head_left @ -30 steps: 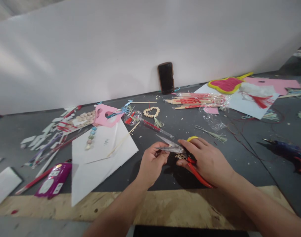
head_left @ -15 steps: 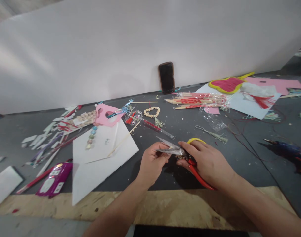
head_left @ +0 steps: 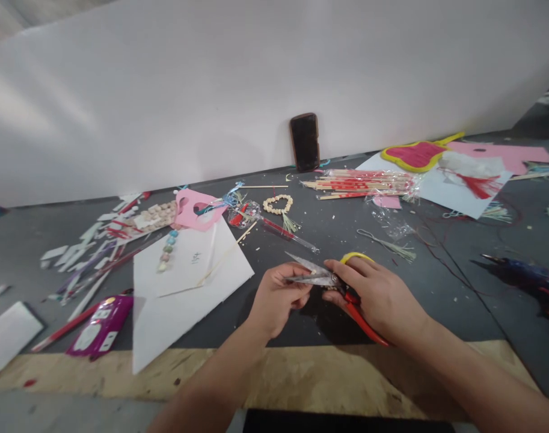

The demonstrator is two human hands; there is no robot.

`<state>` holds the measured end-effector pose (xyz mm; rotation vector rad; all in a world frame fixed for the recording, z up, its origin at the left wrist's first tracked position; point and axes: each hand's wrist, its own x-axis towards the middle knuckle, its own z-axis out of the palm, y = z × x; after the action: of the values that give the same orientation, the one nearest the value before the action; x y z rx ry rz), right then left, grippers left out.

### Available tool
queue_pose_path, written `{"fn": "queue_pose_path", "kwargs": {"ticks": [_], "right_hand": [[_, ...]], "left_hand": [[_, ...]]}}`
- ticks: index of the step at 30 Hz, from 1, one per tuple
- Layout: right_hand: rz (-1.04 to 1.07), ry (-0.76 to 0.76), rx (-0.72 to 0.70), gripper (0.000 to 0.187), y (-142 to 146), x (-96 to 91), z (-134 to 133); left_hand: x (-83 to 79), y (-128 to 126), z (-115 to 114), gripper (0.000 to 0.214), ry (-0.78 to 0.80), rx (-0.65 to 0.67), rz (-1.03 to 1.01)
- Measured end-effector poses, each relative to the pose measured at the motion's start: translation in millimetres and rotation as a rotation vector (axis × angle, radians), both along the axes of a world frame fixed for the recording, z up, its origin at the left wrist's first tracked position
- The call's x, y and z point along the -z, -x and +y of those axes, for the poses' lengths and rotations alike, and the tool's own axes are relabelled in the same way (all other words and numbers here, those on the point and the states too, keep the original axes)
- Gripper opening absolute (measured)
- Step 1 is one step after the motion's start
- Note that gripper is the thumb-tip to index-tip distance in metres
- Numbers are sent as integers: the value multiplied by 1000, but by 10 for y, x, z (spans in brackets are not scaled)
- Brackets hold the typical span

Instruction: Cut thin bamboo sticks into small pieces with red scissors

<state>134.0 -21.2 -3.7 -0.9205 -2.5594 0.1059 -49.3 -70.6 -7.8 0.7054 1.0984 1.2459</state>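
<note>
My right hand is wrapped round a pair of scissors with one red and one yellow handle. Their blades stand apart and point left, towards my left hand. The fingers of my left hand are pinched together right at the blades; what they hold is too small and hidden to name. Below the scissors' pivot, small beige bits show by my right fingers. Just beyond my hands lies a heart-shaped loop of beige beads with a pale green tassel.
A phone leans on the white wall. Wrapped sticks lie behind my right hand, a pale tassel nearer. White board, pink cutout and purple packet are left. A glue gun lies right.
My left hand has shifted very slightly, and the scissor blades look a little further apart. The things on the table lie as before.
</note>
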Motion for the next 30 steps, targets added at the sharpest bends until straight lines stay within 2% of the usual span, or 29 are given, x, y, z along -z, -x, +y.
{"fn": "queue_pose_path", "kwargs": {"ticks": [2,4,9,12,14,18,22,26,30], "right_hand": [[15,-13,-11,42,2,-8,-3],[24,-28,-16,41,7,-18,-6],[13,-7,-8,41,27,-37,-17],[13,38,-4,42,34,-46,-25],[22,54,-6,41,34,-50,-25],[22,39,-17,40,21,-42,-19],[18,23,-22,42,8,-22,-22],[19,-5,-23,42,5,-10,-27],[26,-37,-18,41,9,-15,-18]], "left_hand": [[-3,12,5,25,10,40,-74],[5,20,7,23,-32,31,-36],[-2,7,-1,10,-227,-123,401],[-31,-12,-6,11,-332,-176,479],[-33,-14,-10,10,-343,-169,473],[12,6,-21,8,-235,-96,417],[51,22,-30,3,-135,-50,249],[37,19,-34,10,-40,-11,63],[17,18,-30,17,-14,46,28]]}}
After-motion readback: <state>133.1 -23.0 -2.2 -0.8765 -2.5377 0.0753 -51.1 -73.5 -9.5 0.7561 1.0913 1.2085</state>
